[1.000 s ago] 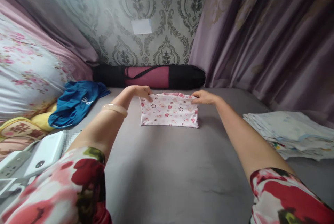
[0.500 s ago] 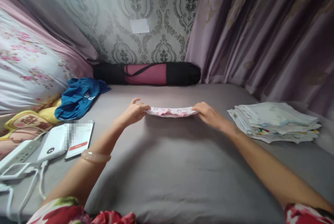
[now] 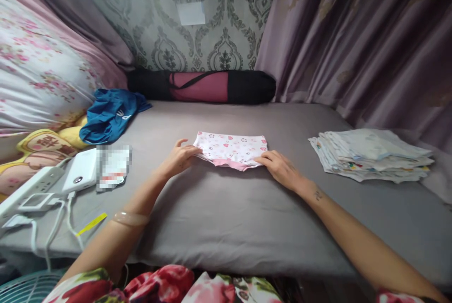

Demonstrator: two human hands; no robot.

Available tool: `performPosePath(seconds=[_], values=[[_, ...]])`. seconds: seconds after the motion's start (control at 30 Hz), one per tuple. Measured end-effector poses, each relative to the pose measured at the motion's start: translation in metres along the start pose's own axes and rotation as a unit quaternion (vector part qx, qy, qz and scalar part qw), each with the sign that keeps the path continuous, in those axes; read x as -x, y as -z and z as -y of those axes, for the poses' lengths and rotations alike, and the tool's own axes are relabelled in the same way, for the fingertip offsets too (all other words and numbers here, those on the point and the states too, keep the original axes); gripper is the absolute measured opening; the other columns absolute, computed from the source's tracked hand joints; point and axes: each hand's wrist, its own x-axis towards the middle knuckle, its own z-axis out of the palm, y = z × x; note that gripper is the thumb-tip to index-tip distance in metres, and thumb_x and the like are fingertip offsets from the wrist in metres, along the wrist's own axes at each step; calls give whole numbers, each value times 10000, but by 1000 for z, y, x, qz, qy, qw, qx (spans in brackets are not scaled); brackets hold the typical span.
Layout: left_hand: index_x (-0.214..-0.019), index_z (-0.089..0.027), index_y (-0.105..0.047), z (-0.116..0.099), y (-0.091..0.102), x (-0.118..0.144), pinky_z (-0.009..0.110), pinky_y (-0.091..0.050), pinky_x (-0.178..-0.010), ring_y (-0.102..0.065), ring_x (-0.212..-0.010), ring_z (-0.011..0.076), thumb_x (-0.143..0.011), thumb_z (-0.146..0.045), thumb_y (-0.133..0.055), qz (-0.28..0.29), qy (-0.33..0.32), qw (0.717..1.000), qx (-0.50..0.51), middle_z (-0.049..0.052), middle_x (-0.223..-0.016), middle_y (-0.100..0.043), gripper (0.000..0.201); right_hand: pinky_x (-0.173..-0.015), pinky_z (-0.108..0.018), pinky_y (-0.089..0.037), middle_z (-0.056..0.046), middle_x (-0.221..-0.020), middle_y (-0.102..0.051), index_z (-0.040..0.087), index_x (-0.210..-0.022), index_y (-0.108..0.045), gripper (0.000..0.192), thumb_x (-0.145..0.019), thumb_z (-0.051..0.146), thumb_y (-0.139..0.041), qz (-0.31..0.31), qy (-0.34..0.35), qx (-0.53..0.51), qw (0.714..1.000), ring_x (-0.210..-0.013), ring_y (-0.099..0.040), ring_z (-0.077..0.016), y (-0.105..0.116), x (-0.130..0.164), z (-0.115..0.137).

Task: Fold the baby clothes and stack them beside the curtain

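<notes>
Gripping heart-print cloth (image 3: 231,147), letter-marked blue garment (image 3: 111,115) nearby

White cloth (image 3: 231,146) – pink hearts; bedsheet (image 3: 226,218) – plain grey

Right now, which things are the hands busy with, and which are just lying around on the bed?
In use:
left hand and right hand, each at a near corner of the small folded flowery cloth
stack of folded cloths, likely part of it

Just lying about:
blue garment
rolled mat in its bag
white power bank
floral pillow
</notes>
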Motion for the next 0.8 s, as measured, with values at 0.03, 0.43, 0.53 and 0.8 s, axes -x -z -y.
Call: performPosePath(seconds=[0.03,0.43,0.53,0.8], values=[[-1124,-278,-636,1,-1,1,440,-208,-1132,-636,-1073,179,-766,-88,-429,0,6,1000,1,30,-1155,-700,455,-878,-352,-457,-76,-1068,-607,298,-1252,-605,464,-917,80,-370,4,1,-6,1000,-981,-534,-214,1,1,3],[-1165,-222,-613,-37,8,-13,453,-232,-1136,-630,-1064,197,-918,-321,-370,17,82,996,31,62,-1207,-671,360,-936,-319,-437,-58,-1058,-699,199,-1018,-694,411,-775,65,-392,-27,-99,-133,986,-1021,-609,-195,3,-26,15],[-1299,-209,-524,-61,-13,-42,444,-226,-1147,-464,-1308,215,-968,-345,-296,16,69,998,4,97,-1378,-553,424,-1067,-345,-353,-117,-1319,-584,129,-1279,-570,518,-810,96,-355,-62,-127,-91,986,-1236,-506,-212,-15,-61,33],[-1426,-94,-380,-69,-63,-90,516,-186,-1154,-285,-1422,292,-979,-269,-239,64,95,990,-83,171,-1514,-361,501,-1180,-454,-108,-152,-1548,-293,12,-1467,-327,600,-902,212,-296,49,-164,-15,985,-1448,-202,-269,-56,-119,52]])
